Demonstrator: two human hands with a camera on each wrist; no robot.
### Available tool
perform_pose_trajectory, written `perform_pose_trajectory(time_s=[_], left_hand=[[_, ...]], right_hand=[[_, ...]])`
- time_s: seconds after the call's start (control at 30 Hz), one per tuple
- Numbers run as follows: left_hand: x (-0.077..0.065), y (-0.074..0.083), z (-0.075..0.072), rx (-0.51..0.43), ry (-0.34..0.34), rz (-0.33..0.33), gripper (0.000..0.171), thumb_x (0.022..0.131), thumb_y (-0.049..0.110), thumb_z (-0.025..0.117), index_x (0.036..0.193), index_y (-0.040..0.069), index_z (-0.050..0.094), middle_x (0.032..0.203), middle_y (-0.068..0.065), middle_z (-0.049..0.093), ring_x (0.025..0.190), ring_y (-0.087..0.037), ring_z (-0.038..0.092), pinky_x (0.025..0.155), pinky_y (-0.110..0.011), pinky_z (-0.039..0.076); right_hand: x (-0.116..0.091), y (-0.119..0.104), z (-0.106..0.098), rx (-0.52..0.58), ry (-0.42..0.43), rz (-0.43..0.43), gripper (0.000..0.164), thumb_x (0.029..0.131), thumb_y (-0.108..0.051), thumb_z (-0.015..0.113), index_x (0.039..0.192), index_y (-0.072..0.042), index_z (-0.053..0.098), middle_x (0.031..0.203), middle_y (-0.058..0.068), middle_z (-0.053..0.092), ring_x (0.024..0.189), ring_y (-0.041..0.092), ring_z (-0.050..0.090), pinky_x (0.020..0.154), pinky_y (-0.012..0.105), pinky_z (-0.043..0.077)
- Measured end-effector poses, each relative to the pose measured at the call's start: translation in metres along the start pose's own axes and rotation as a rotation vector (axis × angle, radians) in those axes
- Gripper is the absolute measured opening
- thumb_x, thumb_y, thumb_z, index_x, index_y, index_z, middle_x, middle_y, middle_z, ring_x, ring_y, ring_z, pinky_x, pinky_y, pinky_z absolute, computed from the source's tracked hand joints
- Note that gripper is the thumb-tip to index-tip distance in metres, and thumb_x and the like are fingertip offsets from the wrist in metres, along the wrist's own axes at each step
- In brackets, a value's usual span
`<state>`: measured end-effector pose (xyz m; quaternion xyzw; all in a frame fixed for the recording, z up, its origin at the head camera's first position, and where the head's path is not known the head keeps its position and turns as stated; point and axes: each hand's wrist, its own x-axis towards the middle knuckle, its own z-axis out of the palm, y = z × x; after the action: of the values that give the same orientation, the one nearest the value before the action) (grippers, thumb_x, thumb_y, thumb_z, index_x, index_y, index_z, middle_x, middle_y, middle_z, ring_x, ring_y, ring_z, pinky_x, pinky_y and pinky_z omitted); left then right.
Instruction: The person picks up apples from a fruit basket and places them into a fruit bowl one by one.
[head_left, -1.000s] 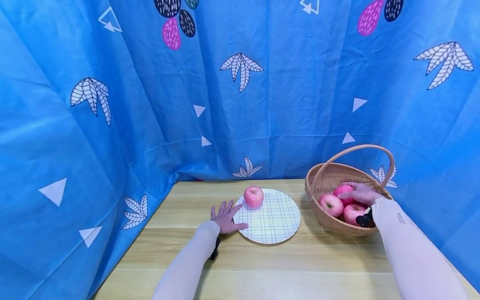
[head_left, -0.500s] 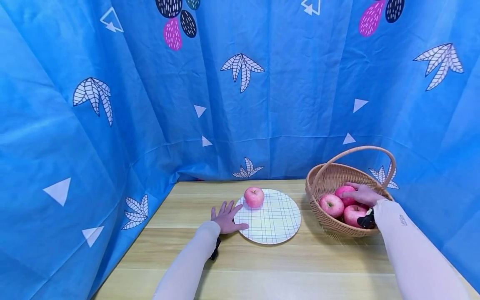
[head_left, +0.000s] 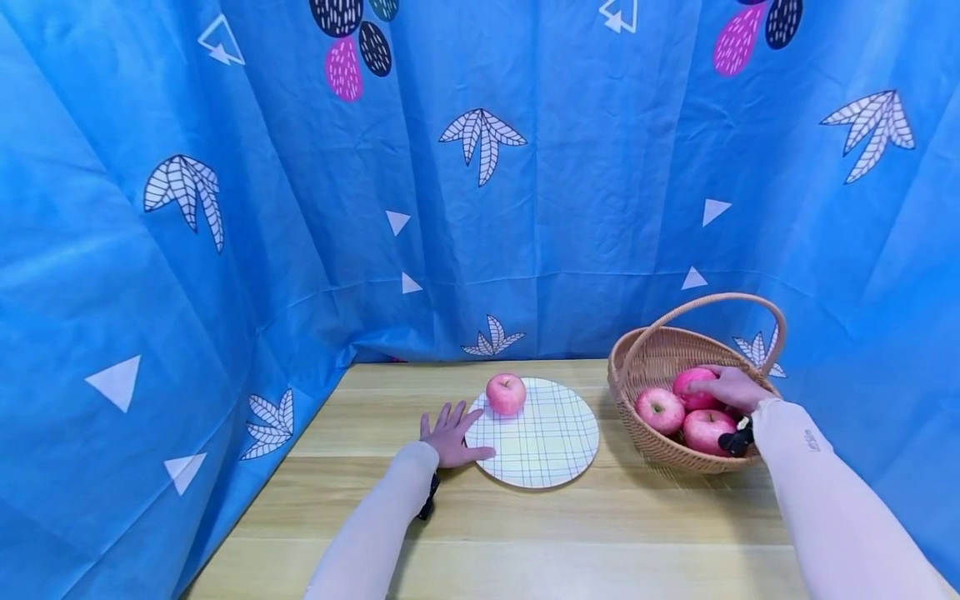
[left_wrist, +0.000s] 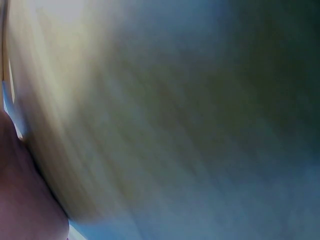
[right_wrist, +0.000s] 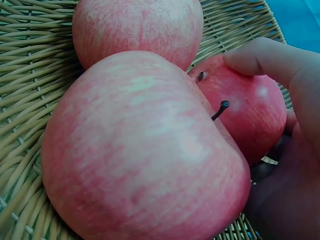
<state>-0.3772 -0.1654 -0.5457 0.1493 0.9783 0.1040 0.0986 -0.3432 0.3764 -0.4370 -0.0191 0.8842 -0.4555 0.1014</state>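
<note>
My left hand (head_left: pixel 448 440) lies with fingers spread at the left edge of a round white checked plate (head_left: pixel 547 433). One pink-red apple (head_left: pixel 506 394) sits on the plate's far left part. To the right, my right hand (head_left: pixel 737 389) reaches into a wicker basket (head_left: pixel 628 411) and grips the rearmost apple (head_left: pixel 692 387). In the right wrist view the thumb (right_wrist: pixel 255 56) presses on this redder apple (right_wrist: pixel 250 110), with the other fingers mostly hidden behind it. Two more apples lie beside it, a pale-topped one (head_left: pixel 661 410) and a front one (head_left: pixel 705 432).
An arched handle (head_left: pixel 720 297) rises over the basket. The light wooden table (head_left: pixel 540 533) carries plate and basket. Blue patterned curtains (head_left: pixel 585 208) stand close behind and along both sides. The left wrist view is mostly blurred, with part of the hand (left_wrist: pixel 25 195) at its edge.
The right hand and the apple in its grip have shifted slightly to the right inside the basket. My left hand, the plate and its apple stay where they were.
</note>
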Motion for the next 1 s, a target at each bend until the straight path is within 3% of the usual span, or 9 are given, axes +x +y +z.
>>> perform_pose_trajectory(time_s=[0.17,0.4,0.77,1.0], left_hand=[[0.001,-0.001,0.003,-0.001,0.005,-0.006,0.107,0.070,0.099,0.038,0.160,0.047,0.015,0.172,0.001,0.004,0.158,-0.032,-0.004,0.118,-0.070,-0.007],[0.002,-0.002,0.005,-0.017,0.016,-0.003,0.106,0.070,0.099,0.040,0.160,0.046,0.017,0.172,0.000,0.005,0.157,-0.032,-0.003,0.117,-0.071,-0.007],[0.002,-0.003,0.005,-0.006,0.020,-0.005,0.107,0.070,0.099,0.038,0.160,0.046,0.016,0.172,0.000,0.005,0.157,-0.032,-0.003,0.117,-0.071,-0.008],[0.000,-0.001,0.002,-0.015,0.009,-0.007,0.107,0.070,0.099,0.040,0.160,0.046,0.017,0.172,0.000,0.005,0.157,-0.032,-0.004,0.117,-0.070,-0.008]], right_hand=[[-0.001,-0.002,0.001,-0.022,0.002,-0.019,0.058,0.098,-0.035,0.061,0.138,0.006,0.050,0.116,0.016,0.069,0.095,0.020,0.067,0.080,0.030,0.056],[-0.003,-0.007,0.000,0.064,-0.018,-0.015,0.057,0.100,-0.034,0.061,0.140,0.005,0.047,0.115,0.013,0.069,0.095,0.018,0.067,0.083,0.032,0.057],[-0.002,-0.016,-0.005,-0.049,0.018,-0.053,0.055,0.098,-0.033,0.063,0.134,0.008,0.053,0.113,0.013,0.070,0.093,0.013,0.063,0.079,0.030,0.055],[-0.003,-0.012,-0.008,-0.030,0.014,-0.065,0.060,0.098,-0.035,0.064,0.137,0.008,0.051,0.117,0.016,0.068,0.094,0.012,0.063,0.079,0.030,0.057]])
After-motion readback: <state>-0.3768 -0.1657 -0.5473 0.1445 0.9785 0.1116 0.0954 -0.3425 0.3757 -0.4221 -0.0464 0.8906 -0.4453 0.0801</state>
